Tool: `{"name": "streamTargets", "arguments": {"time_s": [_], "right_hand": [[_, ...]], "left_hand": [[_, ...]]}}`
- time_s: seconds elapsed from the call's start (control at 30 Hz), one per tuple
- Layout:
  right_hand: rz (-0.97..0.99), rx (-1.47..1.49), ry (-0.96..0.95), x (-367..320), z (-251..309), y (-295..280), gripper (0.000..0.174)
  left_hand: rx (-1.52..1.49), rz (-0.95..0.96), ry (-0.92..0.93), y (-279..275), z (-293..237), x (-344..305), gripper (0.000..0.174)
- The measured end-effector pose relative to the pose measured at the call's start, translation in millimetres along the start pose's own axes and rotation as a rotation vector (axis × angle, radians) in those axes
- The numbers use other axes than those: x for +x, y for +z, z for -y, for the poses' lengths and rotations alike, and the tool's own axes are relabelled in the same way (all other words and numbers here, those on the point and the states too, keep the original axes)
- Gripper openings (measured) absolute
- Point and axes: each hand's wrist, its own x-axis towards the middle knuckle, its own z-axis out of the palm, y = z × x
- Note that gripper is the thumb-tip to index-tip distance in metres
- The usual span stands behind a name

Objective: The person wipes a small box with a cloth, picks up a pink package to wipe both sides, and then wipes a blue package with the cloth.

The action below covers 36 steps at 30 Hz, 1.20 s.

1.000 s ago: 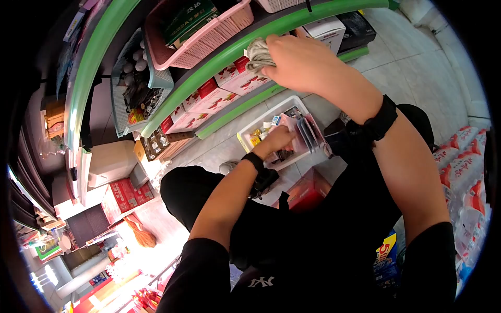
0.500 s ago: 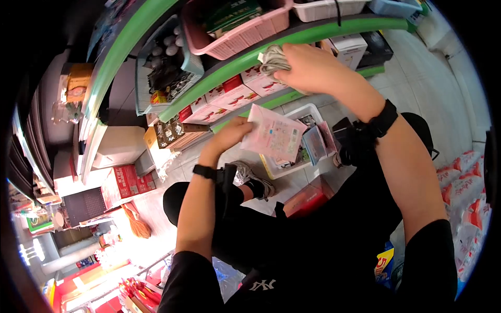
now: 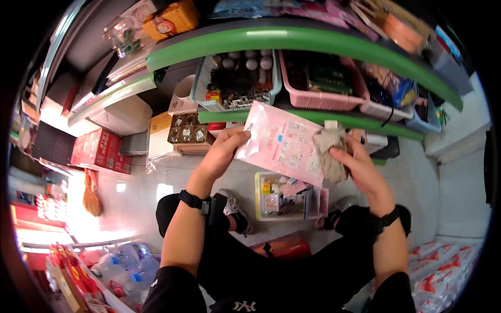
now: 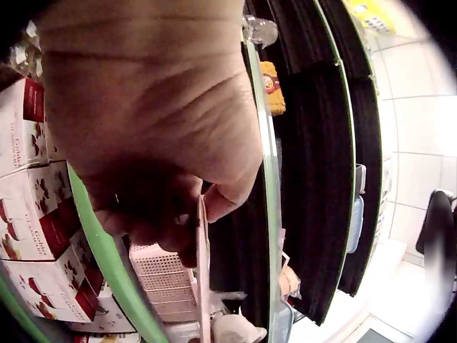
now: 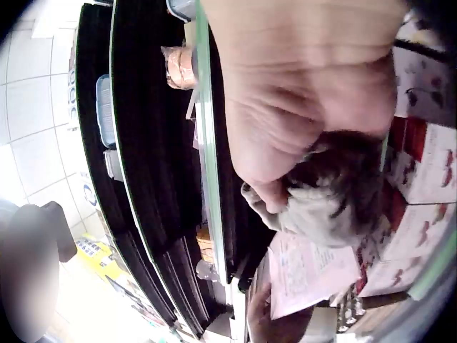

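Note:
My left hand (image 3: 225,148) pinches the top left corner of a flat pink printed packet (image 3: 282,143) and holds it up in front of the green-edged shelves. The packet's thin edge (image 4: 203,271) shows between the left fingers in the left wrist view. My right hand (image 3: 355,161) grips a crumpled grey cloth (image 3: 327,151) and holds it against the packet's right edge. In the right wrist view the cloth (image 5: 318,211) bulges under the palm, with the packet (image 5: 307,275) below it.
A white bin (image 3: 292,198) of small packets stands on the tiled floor below the hands. Green-edged shelves (image 3: 292,39) carry a pink basket (image 3: 323,78) and a teal basket (image 3: 235,83). Red cartons (image 3: 102,148) sit at left, bottled-water packs (image 3: 443,271) at lower right.
My left hand lifted the pink packet out of the floor bin and raised it. My right hand brought the cloth down off the shelf edge to the packet. My view tilted up.

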Motion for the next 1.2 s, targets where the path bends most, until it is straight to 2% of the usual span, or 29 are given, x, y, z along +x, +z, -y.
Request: {"name": "streamTargets", "arguments": {"time_s": [0.07,0.13,0.27,0.37,0.5,0.6,0.7,0.8,0.9,0.93,0.97,1.0,1.03,1.1,1.13,1.2], "right_hand": [[-0.084,-0.022,-0.082,0,-1,5,0.055],[-0.112,-0.041,-0.159,2,-4,5,0.054],[-0.226,0.022,-0.193,5,-5,14,0.053],[-0.224,0.0,-0.205,10,-7,14,0.051],[-0.218,0.011,-0.207,11,-3,19,0.05],[-0.227,-0.035,-0.235,9,-3,20,0.049],[-0.304,-0.157,-0.31,3,2,29,0.051],[-0.363,-0.287,-0.509,-9,-9,45,0.056],[-0.09,-0.684,-0.559,-21,-2,57,0.067],[0.048,-0.836,-0.63,-24,9,64,0.064],[0.19,-0.984,-0.697,-26,15,71,0.062],[0.311,-0.941,-0.759,-23,10,74,0.053],[0.342,-0.927,-0.813,-20,7,79,0.051],[0.406,-0.894,-0.917,-17,1,94,0.048],[0.411,-0.896,-0.856,-21,0,96,0.05],[0.463,-0.819,-0.699,-23,7,90,0.05]], "left_hand": [[-0.081,-0.045,0.089,15,-6,1,0.032],[-0.195,-0.077,0.154,18,-5,4,0.024],[-0.354,-0.102,0.211,33,-7,2,0.023],[-0.361,-0.144,0.24,38,-3,2,0.026],[-0.383,-0.174,0.256,38,-4,3,0.023],[-0.385,-0.176,0.235,35,-2,5,0.032],[-0.427,-0.204,0.316,44,2,8,0.055],[-0.385,-0.203,0.369,64,3,6,0.085],[-0.492,0.052,0.363,79,-3,-3,0.103],[-0.524,0.06,0.357,83,-8,-3,0.111],[-0.542,0.099,0.362,82,-11,-2,0.105],[-0.619,0.102,0.278,80,-7,-1,0.101],[-0.697,0.104,0.195,78,-6,1,0.097],[-0.793,0.278,-0.005,68,-16,-3,0.094],[-0.84,0.365,-0.104,67,-23,-5,0.092],[-1.052,0.361,-0.163,79,-33,-6,0.086]]}}
